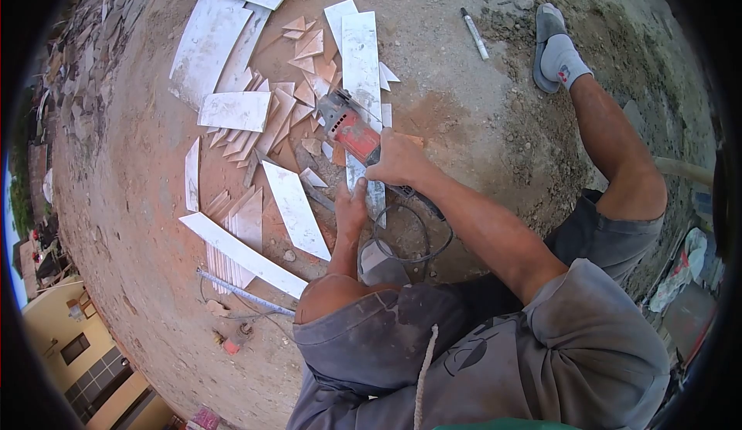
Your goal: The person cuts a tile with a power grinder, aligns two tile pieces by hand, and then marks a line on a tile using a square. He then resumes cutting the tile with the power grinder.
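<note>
My right hand [398, 159] is wrapped around the rear of a red and grey angle grinder [355, 135]. The grinder's head points up and left, over a long white tile strip [359, 51] lying on the dirt. Its disc is hard to make out. My left hand [351, 210] is just below the grinder, with thumb and fingers at the lower part of the tile strip, seemingly gripping its edge. A dark power cord [425, 233] loops beside my right forearm. Near my left wrist lies a slanted white tile piece [295, 207].
Reddish triangular tile offcuts [282, 113] are heaped left of the grinder. Larger white tiles [209, 44] lie beyond them. A marker [474, 34] rests on the dirt at upper right. A curved tile strip [243, 254] and a measuring tape [247, 292] lie at lower left.
</note>
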Demonstrator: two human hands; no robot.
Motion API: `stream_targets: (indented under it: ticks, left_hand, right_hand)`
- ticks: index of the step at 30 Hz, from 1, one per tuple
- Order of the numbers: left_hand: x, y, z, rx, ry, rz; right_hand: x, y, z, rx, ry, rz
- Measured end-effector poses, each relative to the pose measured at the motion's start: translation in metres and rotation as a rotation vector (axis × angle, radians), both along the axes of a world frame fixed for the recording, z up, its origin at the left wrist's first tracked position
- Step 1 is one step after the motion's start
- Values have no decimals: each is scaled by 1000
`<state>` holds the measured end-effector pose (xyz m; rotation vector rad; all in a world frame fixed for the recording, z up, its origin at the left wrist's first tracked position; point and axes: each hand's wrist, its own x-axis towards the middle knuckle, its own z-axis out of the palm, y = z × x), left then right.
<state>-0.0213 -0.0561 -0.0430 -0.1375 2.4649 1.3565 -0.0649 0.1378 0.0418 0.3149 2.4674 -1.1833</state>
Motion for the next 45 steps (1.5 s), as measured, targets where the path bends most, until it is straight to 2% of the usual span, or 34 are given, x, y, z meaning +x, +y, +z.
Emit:
stream_targets:
  ticks: [9,26,32,45]
  left_hand:
    - [-1,5,15,3,1,5]
    - [0,5,11,-43,-17,3]
    - [1,2,-5,69,-7,30]
    - [1,4,-1,5,-17,7]
  right_hand:
    - [2,2,3,-3,-24,3]
    - [5,4,1,8,-59,20]
    - [5,7,1,-16,-58,15]
    - [11,10,0,-14,-63,16]
